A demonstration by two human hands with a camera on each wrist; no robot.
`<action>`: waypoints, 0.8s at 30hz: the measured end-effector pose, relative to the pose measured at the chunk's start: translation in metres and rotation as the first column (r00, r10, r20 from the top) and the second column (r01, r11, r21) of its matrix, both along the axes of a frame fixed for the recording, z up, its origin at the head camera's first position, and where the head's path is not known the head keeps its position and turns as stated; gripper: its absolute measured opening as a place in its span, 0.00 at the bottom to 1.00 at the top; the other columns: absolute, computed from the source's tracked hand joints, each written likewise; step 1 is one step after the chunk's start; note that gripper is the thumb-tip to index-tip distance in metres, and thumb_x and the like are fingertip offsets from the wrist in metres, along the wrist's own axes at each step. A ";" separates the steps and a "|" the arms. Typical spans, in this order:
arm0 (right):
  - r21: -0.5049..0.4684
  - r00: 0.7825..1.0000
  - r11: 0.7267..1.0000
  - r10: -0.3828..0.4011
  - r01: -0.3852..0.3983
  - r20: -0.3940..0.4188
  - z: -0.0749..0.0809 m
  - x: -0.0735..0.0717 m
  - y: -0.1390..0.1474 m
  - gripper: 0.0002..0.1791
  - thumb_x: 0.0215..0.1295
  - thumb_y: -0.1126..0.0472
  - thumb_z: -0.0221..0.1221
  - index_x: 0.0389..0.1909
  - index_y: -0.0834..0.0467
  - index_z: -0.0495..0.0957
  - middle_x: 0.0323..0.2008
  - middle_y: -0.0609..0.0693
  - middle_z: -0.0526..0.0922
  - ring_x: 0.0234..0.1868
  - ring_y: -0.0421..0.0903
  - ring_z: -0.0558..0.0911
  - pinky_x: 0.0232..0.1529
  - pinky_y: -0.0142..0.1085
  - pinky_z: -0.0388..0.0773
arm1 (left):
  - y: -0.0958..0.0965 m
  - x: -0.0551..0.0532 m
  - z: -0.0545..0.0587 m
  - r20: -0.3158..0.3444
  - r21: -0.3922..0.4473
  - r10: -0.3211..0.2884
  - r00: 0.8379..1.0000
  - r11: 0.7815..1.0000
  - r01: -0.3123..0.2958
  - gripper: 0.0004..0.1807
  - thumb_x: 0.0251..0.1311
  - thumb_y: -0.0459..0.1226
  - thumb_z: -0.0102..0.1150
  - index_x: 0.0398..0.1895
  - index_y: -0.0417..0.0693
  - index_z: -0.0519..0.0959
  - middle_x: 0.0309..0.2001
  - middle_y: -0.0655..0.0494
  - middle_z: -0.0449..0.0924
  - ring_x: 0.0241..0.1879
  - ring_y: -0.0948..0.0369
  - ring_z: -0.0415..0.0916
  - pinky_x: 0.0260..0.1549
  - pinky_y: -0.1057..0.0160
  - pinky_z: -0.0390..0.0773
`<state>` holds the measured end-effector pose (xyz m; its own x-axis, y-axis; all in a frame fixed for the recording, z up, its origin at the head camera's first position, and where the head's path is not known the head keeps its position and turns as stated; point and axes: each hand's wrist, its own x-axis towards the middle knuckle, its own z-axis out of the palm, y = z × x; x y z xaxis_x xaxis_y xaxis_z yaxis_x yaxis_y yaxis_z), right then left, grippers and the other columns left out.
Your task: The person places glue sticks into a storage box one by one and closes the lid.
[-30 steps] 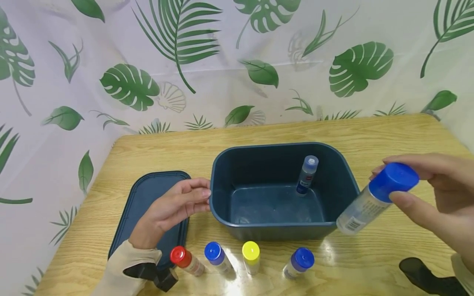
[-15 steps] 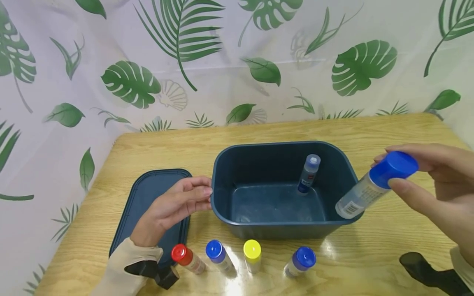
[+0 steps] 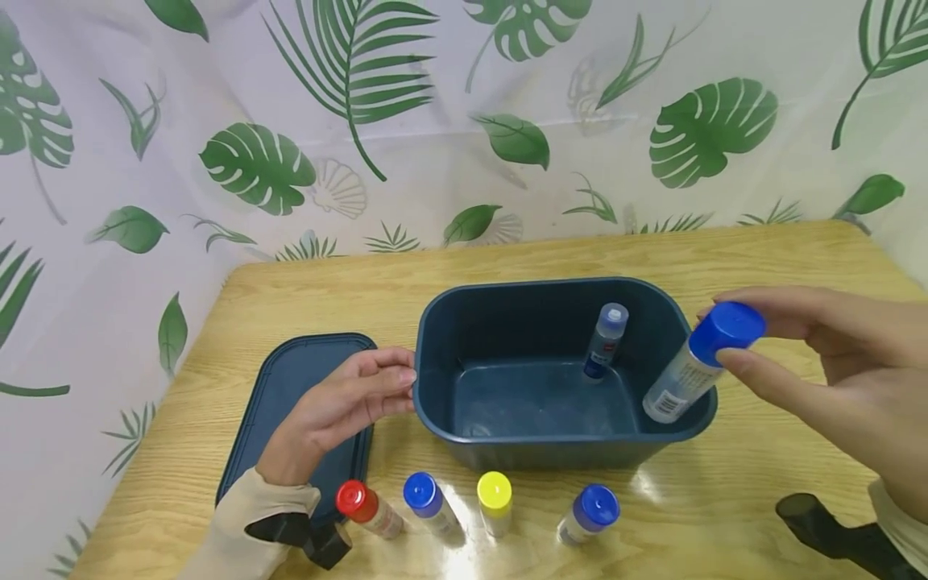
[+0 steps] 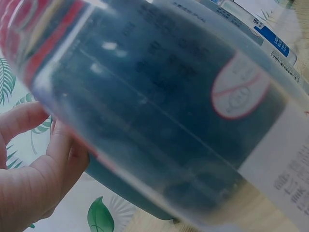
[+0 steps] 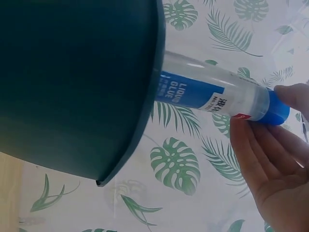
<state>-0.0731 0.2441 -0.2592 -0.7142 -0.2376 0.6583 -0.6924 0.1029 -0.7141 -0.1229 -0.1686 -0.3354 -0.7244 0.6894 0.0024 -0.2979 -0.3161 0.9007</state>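
Observation:
My right hand (image 3: 848,346) pinches the blue cap of a clear liquid glue bottle (image 3: 677,383) between thumb and fingers. The bottle tilts, its base just inside the right end of a dark blue plastic bin (image 3: 551,457). In the right wrist view the bottle's lower end (image 5: 190,89) passes behind the bin rim (image 5: 149,92). Another glue bottle (image 3: 603,346) leans inside the bin at its back right corner. My left hand (image 3: 348,399) touches the bin's left side, fingers relaxed. A bottle (image 4: 145,106) close to the left wrist camera hides much of that view.
In front of the bin stand a red-capped bottle (image 3: 380,515), a blue-capped one (image 3: 437,511), a yellow-capped one (image 3: 495,515) and another blue-capped one (image 3: 586,519). A dark blue lid (image 3: 297,374) lies left of the bin, partly under my left forearm. A patterned cloth (image 3: 428,97) hangs behind.
My right hand has moved left with the glue bottle, bringing its base from outside the bin's right front corner to over its interior. The left hand stays at the bin.

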 end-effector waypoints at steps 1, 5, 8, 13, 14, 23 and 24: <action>0.022 1.000 1.000 -0.008 0.008 -0.005 -0.001 -0.001 0.000 0.23 0.45 0.87 0.63 0.47 0.82 0.73 0.43 0.69 0.82 0.44 0.48 0.85 0.51 0.28 0.77 | 0.000 0.000 0.000 -0.001 -0.002 0.001 1.000 1.000 -0.001 0.06 0.69 0.30 0.51 0.44 0.42 0.77 0.38 0.55 0.80 0.38 0.62 0.80 0.45 0.65 0.81; 0.171 0.991 0.979 -0.101 0.114 -0.084 -0.002 -0.003 -0.001 0.25 0.39 0.85 0.68 0.44 0.77 0.78 0.39 0.63 0.84 0.41 0.44 0.85 0.43 0.22 0.78 | 0.000 0.000 -0.002 -0.006 0.004 0.006 1.000 1.000 -0.006 0.07 0.69 0.29 0.50 0.44 0.41 0.77 0.38 0.54 0.80 0.38 0.62 0.80 0.45 0.65 0.81; 0.158 0.993 0.984 -0.070 0.085 -0.098 -0.004 -0.006 -0.003 0.24 0.37 0.84 0.69 0.42 0.77 0.78 0.38 0.61 0.85 0.40 0.43 0.85 0.41 0.22 0.78 | -0.001 -0.001 -0.002 -0.006 0.005 0.007 1.000 1.000 -0.007 0.07 0.69 0.29 0.50 0.45 0.41 0.77 0.38 0.54 0.80 0.39 0.62 0.80 0.45 0.65 0.81; 0.131 0.996 0.991 -0.008 0.020 -0.087 -0.007 -0.010 -0.006 0.23 0.36 0.85 0.69 0.39 0.77 0.79 0.36 0.61 0.85 0.36 0.43 0.84 0.46 0.26 0.79 | -0.001 -0.002 -0.003 -0.008 -0.008 0.005 1.000 1.000 -0.005 0.07 0.69 0.29 0.50 0.45 0.41 0.77 0.38 0.54 0.80 0.38 0.62 0.80 0.46 0.64 0.81; 0.160 0.995 0.986 -0.023 0.038 -0.095 -0.008 -0.009 -0.006 0.23 0.35 0.84 0.69 0.39 0.76 0.79 0.36 0.60 0.85 0.35 0.42 0.84 0.45 0.25 0.79 | -0.001 -0.002 -0.003 -0.009 -0.009 0.004 1.000 1.000 -0.004 0.07 0.69 0.30 0.50 0.45 0.41 0.77 0.38 0.54 0.80 0.38 0.62 0.80 0.46 0.64 0.81; 0.379 0.984 0.909 -0.145 0.174 -0.104 0.001 -0.004 -0.014 0.30 0.28 0.84 0.72 0.40 0.64 0.82 0.36 0.47 0.86 0.32 0.35 0.84 0.41 0.22 0.78 | -0.001 -0.002 -0.002 -0.012 0.003 -0.001 1.000 1.000 0.001 0.07 0.69 0.30 0.50 0.45 0.41 0.77 0.38 0.55 0.80 0.38 0.63 0.80 0.45 0.65 0.80; 0.392 0.982 0.901 -0.156 0.187 -0.108 0.002 -0.004 -0.015 0.30 0.27 0.83 0.73 0.39 0.63 0.83 0.36 0.45 0.86 0.32 0.34 0.84 0.41 0.21 0.78 | 0.000 -0.001 -0.002 -0.010 0.001 0.000 1.000 1.000 0.000 0.07 0.69 0.29 0.51 0.45 0.41 0.77 0.38 0.55 0.80 0.38 0.63 0.80 0.45 0.65 0.81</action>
<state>-0.0772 0.2291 -0.2576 -0.7218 -0.3690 0.5855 -0.6864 0.4902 -0.5372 -0.1243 -0.1689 -0.3370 -0.7245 0.6892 0.0108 -0.2886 -0.3175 0.9033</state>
